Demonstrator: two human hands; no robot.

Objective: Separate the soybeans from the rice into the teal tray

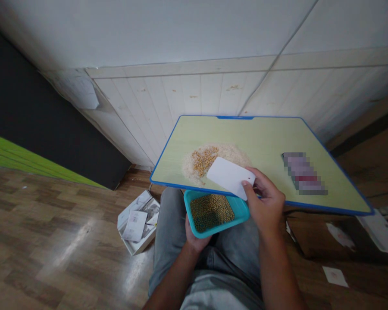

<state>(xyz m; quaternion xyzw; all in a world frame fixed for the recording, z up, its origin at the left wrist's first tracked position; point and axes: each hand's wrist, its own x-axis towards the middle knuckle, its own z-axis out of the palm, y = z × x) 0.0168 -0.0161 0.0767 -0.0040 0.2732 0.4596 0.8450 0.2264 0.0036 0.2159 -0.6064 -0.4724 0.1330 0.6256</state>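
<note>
My right hand [265, 202] pinches a white card [230, 176] over the near edge of a small green table with a blue rim [330, 208]. Just beyond the card lies a pile of white rice mixed with yellow beans [210, 160]. My left hand [195, 240] grips a teal tray [242, 211] from below, held under the table's near edge above my lap. The tray is filled with greenish-yellow beans [211, 212].
A blurred rectangular object [304, 173] lies on the table's right side. An open white box with papers [138, 220] sits on the wooden floor to my left. A cardboard box [326, 237] and loose papers [384, 228] are under and right of the table. A white panelled wall stands behind.
</note>
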